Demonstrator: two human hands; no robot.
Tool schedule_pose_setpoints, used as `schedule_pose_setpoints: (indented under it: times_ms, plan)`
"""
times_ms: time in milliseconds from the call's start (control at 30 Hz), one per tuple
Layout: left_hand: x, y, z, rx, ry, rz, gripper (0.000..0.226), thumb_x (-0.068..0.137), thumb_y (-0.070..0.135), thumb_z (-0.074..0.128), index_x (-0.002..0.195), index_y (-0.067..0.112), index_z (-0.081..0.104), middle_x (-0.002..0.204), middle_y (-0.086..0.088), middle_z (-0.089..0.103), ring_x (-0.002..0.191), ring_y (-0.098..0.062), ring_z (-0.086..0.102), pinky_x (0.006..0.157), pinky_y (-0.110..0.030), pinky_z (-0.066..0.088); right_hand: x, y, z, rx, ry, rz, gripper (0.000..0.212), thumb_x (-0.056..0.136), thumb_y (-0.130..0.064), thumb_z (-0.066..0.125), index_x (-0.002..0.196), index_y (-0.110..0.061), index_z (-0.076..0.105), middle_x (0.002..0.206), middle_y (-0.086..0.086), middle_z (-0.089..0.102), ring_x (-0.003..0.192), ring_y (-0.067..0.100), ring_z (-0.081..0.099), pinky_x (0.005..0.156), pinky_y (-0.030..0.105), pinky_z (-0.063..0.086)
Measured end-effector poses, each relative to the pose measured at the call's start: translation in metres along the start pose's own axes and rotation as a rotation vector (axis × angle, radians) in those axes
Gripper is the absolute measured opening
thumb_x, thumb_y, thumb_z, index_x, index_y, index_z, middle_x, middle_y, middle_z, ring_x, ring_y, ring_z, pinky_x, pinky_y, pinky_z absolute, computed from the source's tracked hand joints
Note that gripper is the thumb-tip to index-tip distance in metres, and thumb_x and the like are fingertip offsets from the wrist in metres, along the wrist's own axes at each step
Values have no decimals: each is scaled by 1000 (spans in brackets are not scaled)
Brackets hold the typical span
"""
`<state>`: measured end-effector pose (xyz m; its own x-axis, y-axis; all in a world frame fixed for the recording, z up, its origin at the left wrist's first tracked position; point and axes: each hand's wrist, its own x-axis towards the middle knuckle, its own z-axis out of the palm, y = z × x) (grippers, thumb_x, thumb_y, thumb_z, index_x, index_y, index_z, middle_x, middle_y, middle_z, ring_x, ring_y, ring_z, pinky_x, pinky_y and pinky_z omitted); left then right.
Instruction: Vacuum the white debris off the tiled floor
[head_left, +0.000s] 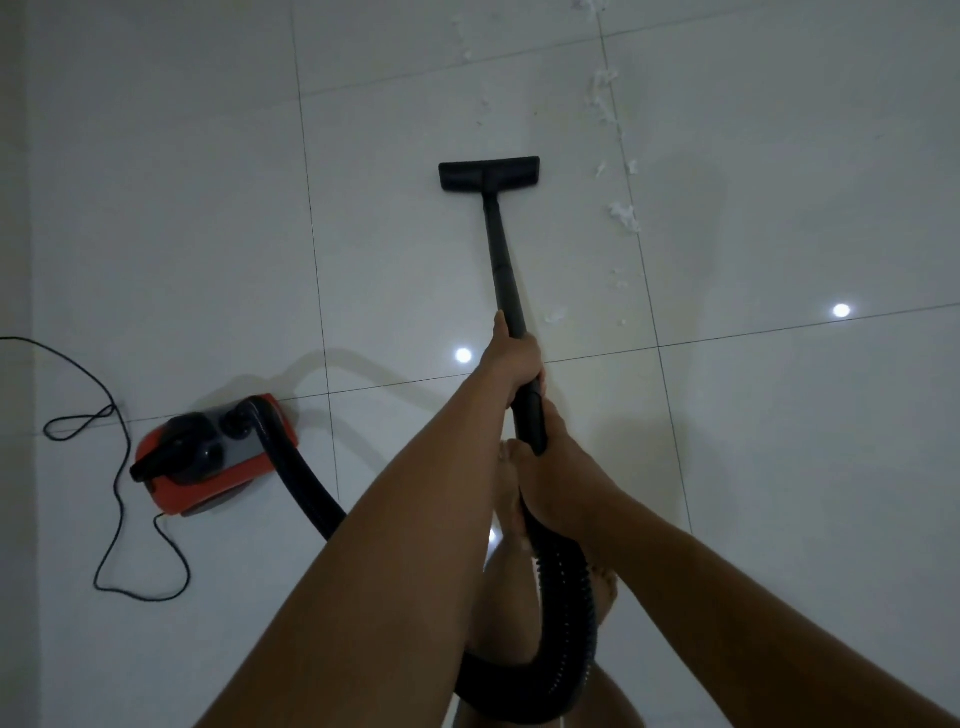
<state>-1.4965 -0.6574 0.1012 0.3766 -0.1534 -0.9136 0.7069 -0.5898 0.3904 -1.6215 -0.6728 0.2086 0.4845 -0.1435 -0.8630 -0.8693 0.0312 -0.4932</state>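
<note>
We record a pale, glossy tiled floor (182, 208) with thin dark grout lines filling the view. At the left a red and black vacuum canister (174, 493) sits on the floor; its casing is closed and we cannot see what is in it. A black ribbed hose (566, 597) leaves the top of the canister, loops low beneath the person's arms and rises to a black wand (501, 260). The wand slants forward to a wide black floor nozzle (489, 174), which rests flat on a tile near the centre. The left hand (511, 364) is higher on the wand, fingers wrapped fully round it. The right hand (556, 478) is just behind it, closed tight round the wand's lower end where the hose joins. A thin black power cord (150, 600) lies in loose loops left of the canister and runs off the left edge. The white debris (623, 215) lies in a ragged strip along a grout line to the right of the nozzle, apart from it, with a few flecks beside the wand. Two bright light reflections (463, 356) show on the tiles.
</note>
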Motion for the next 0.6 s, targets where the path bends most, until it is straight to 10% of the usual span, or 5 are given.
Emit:
schedule_pose_setpoints:
  times_ms: [600]
  plan:
    - [8, 0, 14, -80, 21, -19, 69, 109, 24, 37, 160, 47, -2, 82, -7, 55, 58, -14, 52, 48, -25, 53, 4, 8, -16, 23, -19, 15, 61, 109, -24, 41, 162, -35, 13, 92, 7, 63, 53, 11, 58, 32, 12, 38]
